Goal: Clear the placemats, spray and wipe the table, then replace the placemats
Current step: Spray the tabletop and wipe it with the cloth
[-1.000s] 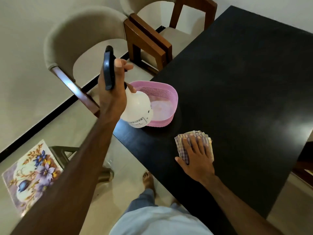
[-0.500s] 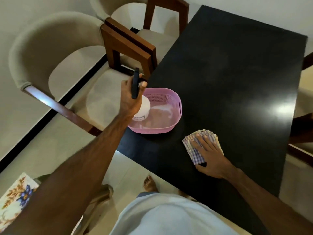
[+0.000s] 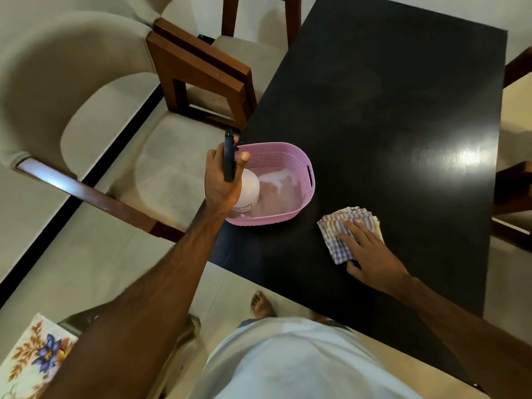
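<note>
My left hand (image 3: 221, 180) grips a white spray bottle (image 3: 247, 194) by its black trigger head, and the bottle's base is down inside the pink plastic basket (image 3: 302, 165) at the near-left corner of the black table (image 3: 388, 96). To the right of the basket, my right hand (image 3: 371, 251) lies flat with spread fingers on a folded checked cloth (image 3: 339, 234), pressing it to the tabletop. A floral placemat (image 3: 31, 358) lies off the table at the lower left, partly hidden by my left arm.
Two beige upholstered chairs with brown wooden frames (image 3: 198, 67) stand along the table's left side. More chair frames (image 3: 515, 180) stand at the right edge. My bare feet (image 3: 262, 306) are on the tiled floor by the near edge.
My left hand has lowered the spray bottle from above the table's corner down into the pink basket. My right hand has stayed on the cloth.
</note>
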